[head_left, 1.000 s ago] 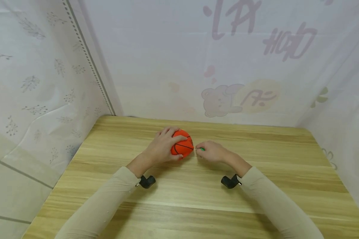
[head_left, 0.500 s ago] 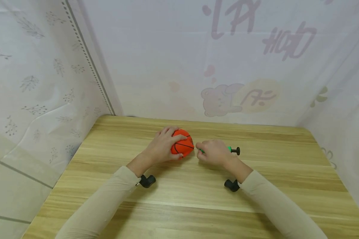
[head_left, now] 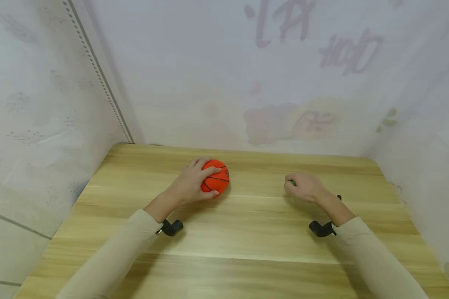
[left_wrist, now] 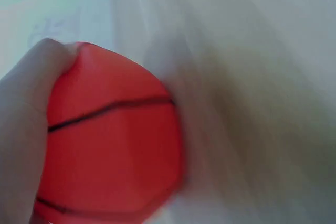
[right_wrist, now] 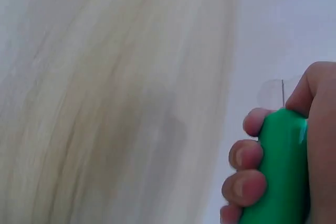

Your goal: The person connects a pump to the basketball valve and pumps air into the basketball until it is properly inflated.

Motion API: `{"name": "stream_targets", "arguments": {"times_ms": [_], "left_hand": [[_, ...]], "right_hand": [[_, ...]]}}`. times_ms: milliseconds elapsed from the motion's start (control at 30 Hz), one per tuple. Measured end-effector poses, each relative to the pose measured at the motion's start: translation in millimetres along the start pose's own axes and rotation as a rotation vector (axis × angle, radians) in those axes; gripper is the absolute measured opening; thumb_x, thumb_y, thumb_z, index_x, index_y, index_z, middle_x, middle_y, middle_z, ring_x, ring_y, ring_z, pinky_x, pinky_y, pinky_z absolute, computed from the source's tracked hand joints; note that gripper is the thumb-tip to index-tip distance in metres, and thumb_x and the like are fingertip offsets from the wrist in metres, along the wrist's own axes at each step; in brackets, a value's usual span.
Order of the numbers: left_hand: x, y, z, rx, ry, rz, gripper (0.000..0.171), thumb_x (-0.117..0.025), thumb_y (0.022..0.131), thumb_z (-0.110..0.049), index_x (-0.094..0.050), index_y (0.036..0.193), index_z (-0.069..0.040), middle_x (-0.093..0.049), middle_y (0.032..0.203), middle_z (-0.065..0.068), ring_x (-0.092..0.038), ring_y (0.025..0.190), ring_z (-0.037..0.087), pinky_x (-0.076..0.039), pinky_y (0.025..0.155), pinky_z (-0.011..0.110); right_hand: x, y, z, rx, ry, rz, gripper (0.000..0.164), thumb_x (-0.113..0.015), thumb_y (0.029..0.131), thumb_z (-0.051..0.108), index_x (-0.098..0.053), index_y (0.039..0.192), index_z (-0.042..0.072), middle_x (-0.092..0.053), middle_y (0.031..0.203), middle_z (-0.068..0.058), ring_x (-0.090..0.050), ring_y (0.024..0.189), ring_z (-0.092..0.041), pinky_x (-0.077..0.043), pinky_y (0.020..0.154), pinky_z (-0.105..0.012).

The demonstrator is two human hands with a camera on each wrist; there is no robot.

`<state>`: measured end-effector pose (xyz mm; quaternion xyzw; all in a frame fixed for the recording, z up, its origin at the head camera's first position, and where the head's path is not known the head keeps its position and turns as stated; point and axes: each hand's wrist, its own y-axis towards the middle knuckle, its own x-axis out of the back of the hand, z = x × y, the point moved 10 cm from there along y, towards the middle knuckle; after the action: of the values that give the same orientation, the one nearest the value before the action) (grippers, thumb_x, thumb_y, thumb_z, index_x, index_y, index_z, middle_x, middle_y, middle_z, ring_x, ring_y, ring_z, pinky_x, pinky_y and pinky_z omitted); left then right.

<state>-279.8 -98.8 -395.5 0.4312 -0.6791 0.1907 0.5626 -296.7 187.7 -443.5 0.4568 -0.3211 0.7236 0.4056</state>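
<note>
On the left of the table, in the head view, my left hand grips a small orange basketball with black lines, thumb and fingers spread round its near side. The left wrist view shows the ball close up, with flattened patches in its surface. My right hand holds a green ball pump, fingers wrapped round its barrel. A thin metal needle sticks out from the pump's tip, pointing at nothing close. Between the needle and the ball lies a wide gap. Most of the pump is hidden by the hand in the head view.
A wood-grain table lies under both hands. Patterned pale cloth hangs behind it and at both sides. Black camera mounts stick out inward from both wrists, low over the table.
My right hand has drawn the pump away to the right, and its needle has left the ball. The left hand keeps its grip on the ball. The head view has shifted slightly.
</note>
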Motion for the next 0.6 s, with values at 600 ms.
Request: {"name": "stream_targets", "arguments": {"times_ms": [600], "left_hand": [[-2.4,9.9,-23.1,-0.068,0.036,-0.025,0.094,-0.087,0.078,-0.043,-0.039,0.155,-0.02,-0.031,0.156,0.018,-0.037,0.138,0.04,-0.038,0.108,0.059]], "right_hand": [[-13,-8,18,0.212,-0.176,-0.09,0.027,-0.067,0.097,0.016,-0.055,0.118,0.003,-0.061,0.089,-0.001,-0.053,0.069,-0.012,-0.048,0.063,-0.031]]}}
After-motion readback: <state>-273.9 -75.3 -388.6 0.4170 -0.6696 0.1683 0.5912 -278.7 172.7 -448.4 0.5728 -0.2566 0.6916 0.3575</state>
